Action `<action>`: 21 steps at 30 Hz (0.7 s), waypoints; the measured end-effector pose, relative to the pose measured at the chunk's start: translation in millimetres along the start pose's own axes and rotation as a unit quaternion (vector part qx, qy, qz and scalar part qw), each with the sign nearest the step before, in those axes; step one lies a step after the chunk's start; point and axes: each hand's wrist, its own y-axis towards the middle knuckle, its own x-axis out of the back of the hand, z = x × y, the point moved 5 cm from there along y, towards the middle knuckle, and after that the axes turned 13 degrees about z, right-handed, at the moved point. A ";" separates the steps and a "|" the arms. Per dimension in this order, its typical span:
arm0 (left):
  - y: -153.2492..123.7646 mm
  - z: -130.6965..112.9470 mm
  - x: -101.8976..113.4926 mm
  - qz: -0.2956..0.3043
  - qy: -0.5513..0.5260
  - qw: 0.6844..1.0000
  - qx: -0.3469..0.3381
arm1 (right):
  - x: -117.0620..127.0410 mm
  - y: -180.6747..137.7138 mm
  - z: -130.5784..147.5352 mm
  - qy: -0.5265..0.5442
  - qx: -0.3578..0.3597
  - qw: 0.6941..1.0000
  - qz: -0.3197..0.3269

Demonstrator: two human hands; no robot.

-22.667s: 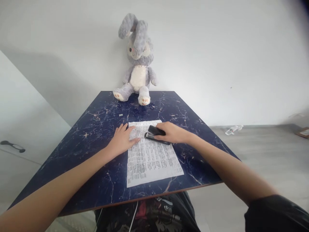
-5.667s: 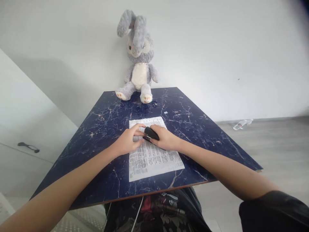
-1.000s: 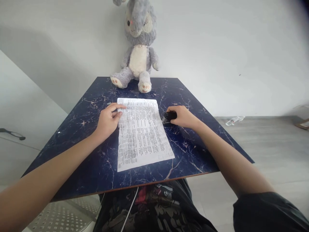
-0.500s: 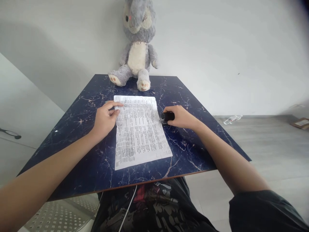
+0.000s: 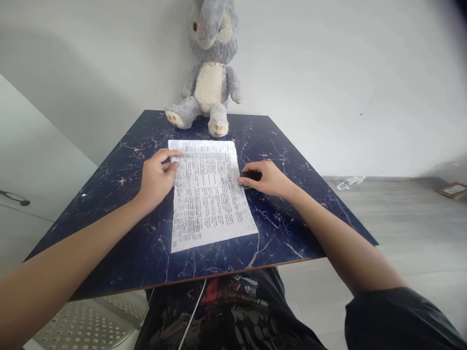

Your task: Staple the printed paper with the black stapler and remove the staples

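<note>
A printed sheet of paper (image 5: 211,194) lies on the dark blue marbled table, its text running in dense columns. At its upper left edge, my left hand (image 5: 158,175) grips the paper, index finger and thumb on top and the other fingers curled. Closed around a small black stapler (image 5: 254,175) is my right hand (image 5: 268,178), at the paper's right edge. The stapler's front end touches or overlaps that edge, and my thumb and fingers hide much of it.
A grey plush toy (image 5: 209,82) sits at the table's far edge (image 5: 251,115) against the white wall. On the floor to the right lie a clear plastic item (image 5: 350,182) and a brown box (image 5: 452,189). A perforated chair seat (image 5: 87,325) shows below left.
The paper has shifted slightly left and away from me, with my left hand on it. My right hand has moved the stapler a little left, and my thumb now reaches farther along it.
</note>
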 end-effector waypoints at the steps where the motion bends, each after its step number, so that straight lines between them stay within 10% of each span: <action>1: 0.1 -0.3 0.2 -0.002 -0.002 1.000 -0.002 | -1.1 0.2 0.6 0.001 -0.003 1.000 -0.003; 21: 0.6 7.2 4.6 -0.019 0.005 1.000 -0.005 | -12.9 1.4 13.2 -0.060 -0.023 0.998 -0.030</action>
